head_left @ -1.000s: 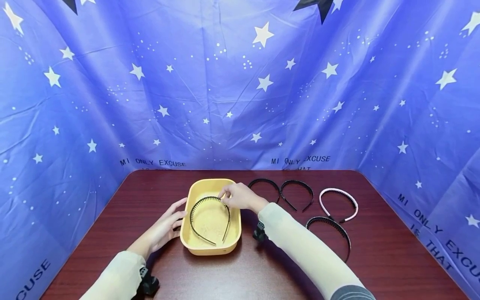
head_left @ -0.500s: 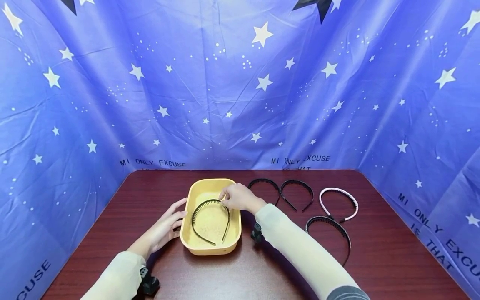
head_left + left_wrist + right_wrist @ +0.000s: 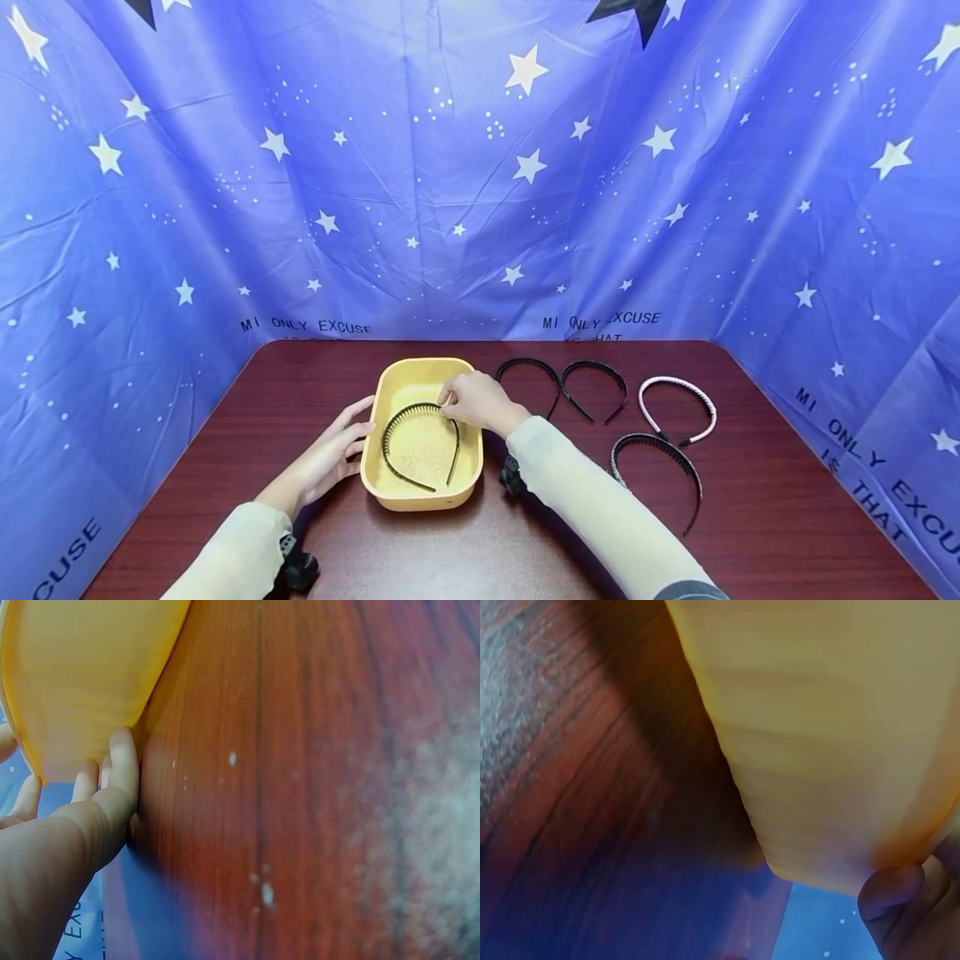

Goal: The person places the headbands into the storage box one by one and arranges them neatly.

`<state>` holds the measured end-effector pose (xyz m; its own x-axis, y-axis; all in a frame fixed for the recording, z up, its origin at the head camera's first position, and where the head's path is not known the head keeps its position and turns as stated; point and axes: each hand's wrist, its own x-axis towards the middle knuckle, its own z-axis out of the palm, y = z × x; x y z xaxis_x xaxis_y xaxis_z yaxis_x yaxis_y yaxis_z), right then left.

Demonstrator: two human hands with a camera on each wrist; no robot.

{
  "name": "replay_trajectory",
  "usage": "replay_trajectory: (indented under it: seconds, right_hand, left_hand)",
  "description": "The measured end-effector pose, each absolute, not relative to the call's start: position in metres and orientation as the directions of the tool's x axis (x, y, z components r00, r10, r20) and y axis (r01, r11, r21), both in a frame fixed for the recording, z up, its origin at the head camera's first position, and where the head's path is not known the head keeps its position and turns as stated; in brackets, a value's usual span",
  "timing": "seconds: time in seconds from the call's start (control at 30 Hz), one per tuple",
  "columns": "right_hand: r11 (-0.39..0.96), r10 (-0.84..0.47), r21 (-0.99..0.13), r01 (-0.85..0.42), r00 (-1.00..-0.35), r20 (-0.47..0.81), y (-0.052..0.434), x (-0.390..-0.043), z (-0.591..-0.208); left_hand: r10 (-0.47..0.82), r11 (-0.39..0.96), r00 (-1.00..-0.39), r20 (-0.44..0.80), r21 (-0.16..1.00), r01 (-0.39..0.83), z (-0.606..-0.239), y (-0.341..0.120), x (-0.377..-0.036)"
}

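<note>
A black toothed headband (image 3: 420, 443) is pinched at its arch by the right hand (image 3: 474, 402) inside the yellow tray (image 3: 420, 498), whose left wall is touched by the relaxed left hand (image 3: 330, 457).

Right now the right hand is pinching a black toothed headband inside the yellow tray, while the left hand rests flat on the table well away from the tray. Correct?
Not quite. The left hand touches the yellow tray at its left wall, as the head view shows. The right hand does pinch the black toothed headband inside it.

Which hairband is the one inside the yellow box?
The black toothed hairband that the right hand pinches at its top. It lies inside the yellow box; the other three black hairbands and the pink one lie on the table.
</note>
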<state>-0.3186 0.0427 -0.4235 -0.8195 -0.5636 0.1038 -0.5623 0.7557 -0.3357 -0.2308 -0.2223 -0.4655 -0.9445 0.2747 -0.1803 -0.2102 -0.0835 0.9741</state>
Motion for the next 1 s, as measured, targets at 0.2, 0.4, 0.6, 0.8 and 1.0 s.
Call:
replay_trajectory:
  seconds: [0.2,0.4,0.6,0.8,1.0]
  right_hand:
    - [0.745,-0.571,-0.351,-0.567,-0.814,0.105,0.0423,-0.3171,-0.4233]
    - [0.739,-0.564,-0.381,-0.556,-0.819,0.100,0.0422,-0.3170,-0.4243]
    - [0.733,-0.562,-0.389,-0.558,-0.819,0.116,0.0420,-0.3185,-0.4265]
    - [0.727,-0.564,-0.392,-0.564,-0.816,0.128,0.0422,-0.3179,-0.4259]
    - [0.722,-0.562,-0.408,-0.559,-0.818,0.125,0.0417,-0.3167,-0.4254]
  left_hand:
    - [0.276,-0.078,-0.945,-0.174,0.976,-0.202,-0.4650,-0.2221,-0.2304]
    - [0.283,-0.081,-0.946,-0.162,0.978,-0.191,-0.4647,-0.2227,-0.2294]
    - [0.274,-0.083,-0.946,-0.171,0.976,-0.200,-0.4652,-0.2223,-0.2309]
    - [0.276,-0.090,-0.946,-0.170,0.975,-0.202,-0.4670,-0.2224,-0.2321]
    - [0.274,-0.091,-0.947,-0.167,0.976,-0.199,-0.4669,-0.2229,-0.2317]
